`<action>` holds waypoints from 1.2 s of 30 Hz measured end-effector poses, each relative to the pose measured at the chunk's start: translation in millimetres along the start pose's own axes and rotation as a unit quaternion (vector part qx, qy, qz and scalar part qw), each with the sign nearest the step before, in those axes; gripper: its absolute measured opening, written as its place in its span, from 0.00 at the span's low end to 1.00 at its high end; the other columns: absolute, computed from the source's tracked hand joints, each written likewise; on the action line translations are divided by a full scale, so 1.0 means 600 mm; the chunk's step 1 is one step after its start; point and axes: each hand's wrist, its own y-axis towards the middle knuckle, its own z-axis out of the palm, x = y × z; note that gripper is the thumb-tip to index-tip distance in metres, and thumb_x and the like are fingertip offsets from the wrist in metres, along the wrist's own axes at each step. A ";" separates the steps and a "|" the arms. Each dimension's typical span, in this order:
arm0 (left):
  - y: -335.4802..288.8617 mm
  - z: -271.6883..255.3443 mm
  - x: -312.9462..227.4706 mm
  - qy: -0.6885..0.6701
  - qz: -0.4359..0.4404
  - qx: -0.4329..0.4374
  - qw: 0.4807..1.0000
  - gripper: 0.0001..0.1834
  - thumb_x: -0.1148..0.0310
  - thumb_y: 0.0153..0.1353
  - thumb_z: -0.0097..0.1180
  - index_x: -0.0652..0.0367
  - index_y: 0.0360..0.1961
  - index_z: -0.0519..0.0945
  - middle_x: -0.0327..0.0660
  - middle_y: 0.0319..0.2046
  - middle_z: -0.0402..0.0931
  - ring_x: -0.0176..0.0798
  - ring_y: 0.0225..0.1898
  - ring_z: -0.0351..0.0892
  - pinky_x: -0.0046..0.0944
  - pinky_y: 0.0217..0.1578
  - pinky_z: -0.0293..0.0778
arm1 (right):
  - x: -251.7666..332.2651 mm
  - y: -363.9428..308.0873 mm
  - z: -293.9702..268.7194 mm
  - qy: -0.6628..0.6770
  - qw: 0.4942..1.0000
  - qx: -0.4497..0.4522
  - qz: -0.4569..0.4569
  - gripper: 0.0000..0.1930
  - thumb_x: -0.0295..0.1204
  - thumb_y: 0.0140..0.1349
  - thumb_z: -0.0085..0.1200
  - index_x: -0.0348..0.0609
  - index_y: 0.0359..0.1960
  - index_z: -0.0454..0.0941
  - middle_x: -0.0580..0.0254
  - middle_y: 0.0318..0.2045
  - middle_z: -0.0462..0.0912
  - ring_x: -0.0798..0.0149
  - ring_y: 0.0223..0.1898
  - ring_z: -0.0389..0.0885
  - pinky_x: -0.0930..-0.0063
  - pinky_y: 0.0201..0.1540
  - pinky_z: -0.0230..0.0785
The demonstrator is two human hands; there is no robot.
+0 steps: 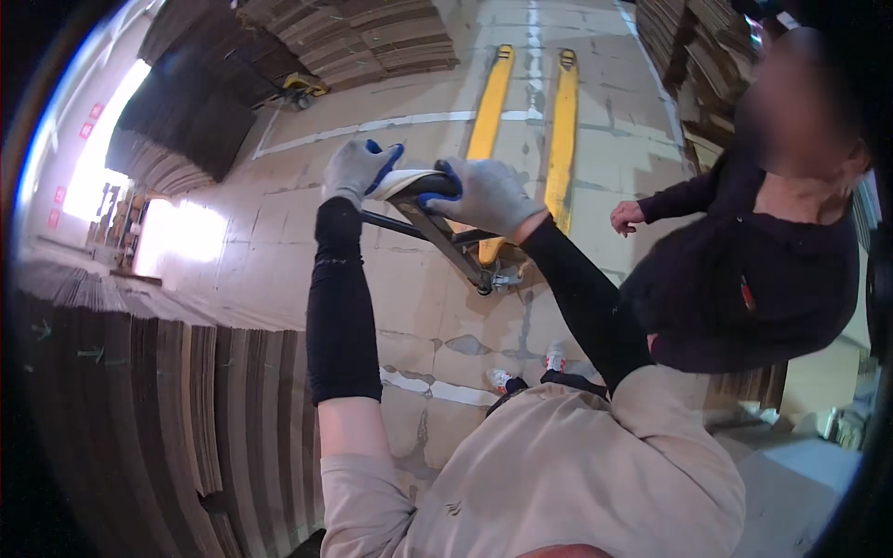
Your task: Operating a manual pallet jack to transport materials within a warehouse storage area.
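Both my hands wear grey gloves with blue fingertips and grip the looped handle (409, 182) of a pallet jack. My left hand (356, 170) closes on the handle's left end, my right hand (482, 192) on its right end. Black sleeves cover my forearms. The dark tiller (446, 242) slopes down from the handle to the jack's base (495, 276). Two yellow forks (560, 130) stretch away over the concrete floor, with nothing on them.
A person in a dark top (744, 279) stands close on my right, one hand (626, 218) near the forks. Stacks of flat cardboard (139, 409) fill the left. More cardboard piles (353, 37) stand at the far end, others (698, 56) at the right.
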 end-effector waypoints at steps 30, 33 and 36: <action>0.002 0.014 0.009 -0.035 0.022 -0.077 0.996 0.26 0.39 0.47 0.51 0.52 0.16 0.81 0.43 0.15 0.76 0.44 0.19 0.76 0.40 0.27 0.70 | -0.019 0.011 -0.013 0.096 0.992 0.085 0.016 0.21 0.42 0.49 0.58 0.41 0.40 0.75 0.53 0.27 0.79 0.57 0.29 0.79 0.70 0.32 0.69; -0.009 0.001 0.010 -0.065 0.083 -0.038 0.994 0.26 0.40 0.49 0.49 0.54 0.23 0.81 0.48 0.23 0.77 0.50 0.27 0.76 0.43 0.32 0.70 | -0.053 0.015 -0.028 0.256 0.943 0.196 0.087 0.22 0.38 0.49 0.58 0.39 0.44 0.74 0.62 0.29 0.79 0.73 0.28 0.74 0.78 0.33 0.67; -0.013 -0.001 0.094 -0.172 0.090 0.010 0.981 0.26 0.43 0.53 0.50 0.59 0.25 0.81 0.44 0.21 0.78 0.41 0.26 0.77 0.38 0.31 0.70 | -0.057 0.000 -0.005 0.192 0.961 0.192 0.052 0.20 0.42 0.48 0.58 0.41 0.37 0.76 0.58 0.22 0.80 0.64 0.25 0.78 0.72 0.31 0.68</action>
